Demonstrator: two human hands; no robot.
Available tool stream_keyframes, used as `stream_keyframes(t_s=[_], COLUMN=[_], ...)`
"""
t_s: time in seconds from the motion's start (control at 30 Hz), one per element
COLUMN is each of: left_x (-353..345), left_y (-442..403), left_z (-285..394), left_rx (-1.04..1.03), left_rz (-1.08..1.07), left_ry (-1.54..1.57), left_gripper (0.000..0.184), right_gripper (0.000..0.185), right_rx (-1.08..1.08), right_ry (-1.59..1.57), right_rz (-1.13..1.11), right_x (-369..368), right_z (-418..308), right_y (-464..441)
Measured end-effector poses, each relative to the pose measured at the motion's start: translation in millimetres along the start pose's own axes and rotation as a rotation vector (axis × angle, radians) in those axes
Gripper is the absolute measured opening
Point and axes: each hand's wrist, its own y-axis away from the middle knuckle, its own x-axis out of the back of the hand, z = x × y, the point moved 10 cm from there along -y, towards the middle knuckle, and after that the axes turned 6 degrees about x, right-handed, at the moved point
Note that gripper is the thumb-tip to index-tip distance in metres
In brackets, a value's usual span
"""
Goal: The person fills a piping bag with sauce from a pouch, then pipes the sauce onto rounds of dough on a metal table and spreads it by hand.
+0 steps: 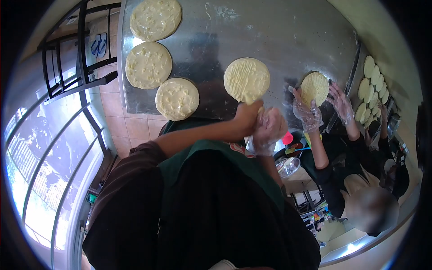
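My left hand (249, 118), bare, is closed just below the lower edge of a round flat dough (247, 78) with ridged pale cream on top. A little pale yellow material shows by its fingers; what it grips is mostly hidden. My right hand (269, 127), in a clear plastic glove, is curled closed right beside the left one, and its contents cannot be made out. Three more rounds with a glossy, lumpy topping lie on the left of the metal table (202, 27): an upper one (155, 19), a middle one (148, 65) and a lower one (177, 99).
At the right, a co-worker's gloved hands (325, 105) surround another dough round (315, 87). Several pale rounds (371, 92) lie beyond the table's right edge. A red cup (287, 138) and a clear plastic container (288, 167) are near the co-worker. Black metal racks (83, 45) stand left.
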Motion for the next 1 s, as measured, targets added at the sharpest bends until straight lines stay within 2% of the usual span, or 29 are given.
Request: stream_keyframes(t_s=[0.07,0.1,0.13,0.2,0.23,0.3,0.33,0.4,0.43,0.5,0.57,0.63,0.73,0.8,0.87,0.93,1.0], left_x=[-13,-9,-4,0,-1,-12,-21,-24,-25,-29,-24,-17,-20,-26,-35,-36,-38], left_y=[-30,-38,-43,-46,-46,-36,-22,2,-4,-28,-19,-43,-46,-38,-27,-6,-5], left_z=[-8,11,32,42,35,3,-20,-38,-43,-56,-13,28,36,22,-18,-32,-37], left_rx=[0.37,0.338,0.308,0.245,0.214,0.287,0.391,0.359,0.293,0.114,0.39,0.302,0.271,0.261,0.229,0.255,0.288], left_rz=[0.004,0.021,0.039,0.076,0.092,0.11,0.113,0.043,0.038,0.064,0.092,0.077,0.067,0.066,0.066,0.076,0.082], left_ry=[0.841,0.86,0.879,0.833,0.769,0.777,0.848,0.626,0.571,0.514,0.749,0.767,0.797,0.739,0.605,0.537,0.558], left_gripper=[0.017,0.019,0.023,0.026,0.026,0.023,0.021,0.021,0.021,0.021,0.024,0.025,0.025,0.023,0.02,0.017,0.016], right_gripper=[0.033,0.034,0.034,0.034,0.033,0.031,0.031,0.031,0.032,0.032,0.032,0.032,0.032,0.032,0.032,0.032,0.032], right_rx=[-0.53,-0.578,-0.616,-0.689,-0.662,-0.539,-0.527,-0.578,-0.643,-0.535,-0.586,-0.779,-0.689,-0.652,-0.781,-1.055,-0.941], right_ry=[-0.595,-0.784,-0.799,-0.83,-0.77,-0.574,-0.52,-0.494,-0.524,-0.401,-0.584,-1.086,-0.779,-0.659,-0.826,-1.254,-0.976], right_rz=[0.075,0.111,0.152,0.237,0.196,0.102,0.059,-0.013,-0.043,-0.063,0.024,0.219,0.2,0.13,0.132,0.24,0.122], right_x=[-20,-35,-39,-42,-35,-23,-16,-4,-3,1,-9,-34,-21,-17,-13,-21,-13], right_z=[44,58,68,82,77,72,65,44,38,34,50,76,77,79,78,65,68], right_y=[-12,-18,-20,-22,-16,15,25,38,38,13,-4,-12,-25,-2,36,68,55])
